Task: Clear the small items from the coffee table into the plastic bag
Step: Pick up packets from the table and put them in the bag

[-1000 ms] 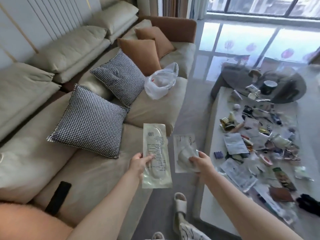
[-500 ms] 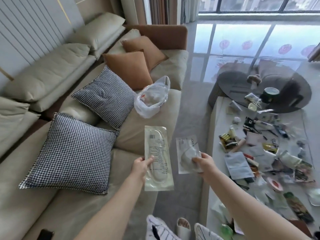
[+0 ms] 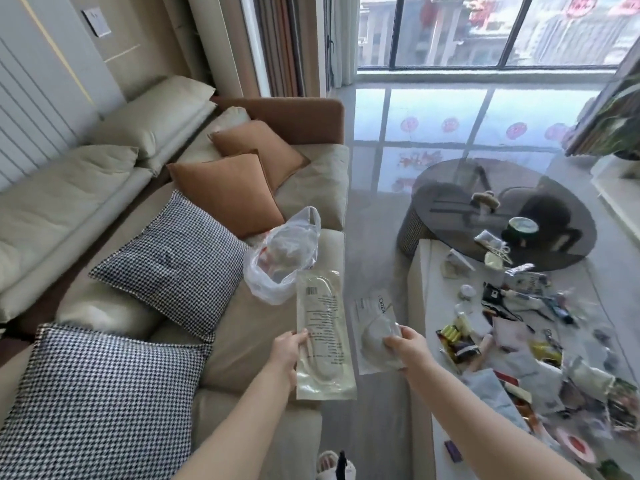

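Observation:
My left hand [image 3: 285, 351] grips the left edge of a long clear sealed packet [image 3: 323, 332], held upright above the sofa's front edge. To its right, my right hand [image 3: 407, 348] pinches a smaller clear sachet [image 3: 375, 336] with printed lettering and a pale round pad inside. A translucent plastic bag [image 3: 282, 259] lies open on the sofa seat just beyond the long packet, with pale things inside it. The white coffee table [image 3: 427, 271] on the right is littered with several small packets, tubes and wrappers.
The beige sofa [image 3: 252, 320] carries two houndstooth cushions [image 3: 173, 261] and two orange cushions [image 3: 225, 192]. A round dark glass table [image 3: 460, 202] with a cup stands beyond the coffee table. A grey floor strip runs between sofa and table; slippers show at the bottom edge.
The view has tilted up and moved toward the bag. Both hands keep their packets and have come nearer the plastic bag, which now lies just past the long packet's top.

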`<state>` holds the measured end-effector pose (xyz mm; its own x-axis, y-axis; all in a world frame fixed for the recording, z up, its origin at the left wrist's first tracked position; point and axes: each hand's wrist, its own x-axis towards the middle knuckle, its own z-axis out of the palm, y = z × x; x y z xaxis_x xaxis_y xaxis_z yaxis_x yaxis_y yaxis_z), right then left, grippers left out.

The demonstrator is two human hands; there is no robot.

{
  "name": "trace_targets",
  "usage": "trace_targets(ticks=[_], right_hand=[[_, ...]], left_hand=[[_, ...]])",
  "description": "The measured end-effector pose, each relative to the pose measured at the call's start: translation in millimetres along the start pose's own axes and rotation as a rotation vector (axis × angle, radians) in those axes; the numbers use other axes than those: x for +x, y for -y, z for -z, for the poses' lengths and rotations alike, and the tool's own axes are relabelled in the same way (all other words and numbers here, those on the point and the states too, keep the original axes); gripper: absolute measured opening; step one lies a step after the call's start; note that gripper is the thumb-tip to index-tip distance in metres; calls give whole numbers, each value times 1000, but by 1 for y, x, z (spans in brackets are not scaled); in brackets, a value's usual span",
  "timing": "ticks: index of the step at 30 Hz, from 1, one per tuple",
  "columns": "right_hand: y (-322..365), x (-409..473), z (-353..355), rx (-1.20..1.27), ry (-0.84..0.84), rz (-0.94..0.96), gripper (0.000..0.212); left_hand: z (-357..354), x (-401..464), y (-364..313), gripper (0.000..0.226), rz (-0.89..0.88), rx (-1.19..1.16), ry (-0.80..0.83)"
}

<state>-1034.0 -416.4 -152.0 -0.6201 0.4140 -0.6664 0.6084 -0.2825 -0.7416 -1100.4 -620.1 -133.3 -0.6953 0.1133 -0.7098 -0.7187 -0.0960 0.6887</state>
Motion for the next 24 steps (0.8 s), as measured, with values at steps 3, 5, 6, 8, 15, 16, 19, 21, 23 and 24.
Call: trace_targets(ticks=[3,5,6,8,15,16,19,21,23,24], right_hand=[[23,22,-14,3,0,26,22],[37,33,-21,-2,3,34,22],[42,38,-23,-4,8,33,21],[55,54,-25,-23,15,28,17],[112,130,-29,-185,90,-5,18],[122,141,-29,-207,117,-2,18],[154,175,-33,-274,189,25,22],[172,197,-37,-300,220,37,22],[183,216,-42,-331,231,23,22],[186,222,-44,-349,234,15,21]], left_hand=[[-2,28,-24,15,3,-5,20],[-5,43,-33,15,16,-5,-1],[-6,50,-36,15,28,-3,-15],[-10,64,-42,15,51,-2,-49],[-43,124,-71,21,73,-49,-190],[-51,129,-78,20,80,-57,-206],[-72,152,-94,21,70,-77,-257],[-85,164,-103,23,88,-106,-284],[-93,176,-109,25,103,-130,-314],[-94,181,-110,26,114,-145,-328]])
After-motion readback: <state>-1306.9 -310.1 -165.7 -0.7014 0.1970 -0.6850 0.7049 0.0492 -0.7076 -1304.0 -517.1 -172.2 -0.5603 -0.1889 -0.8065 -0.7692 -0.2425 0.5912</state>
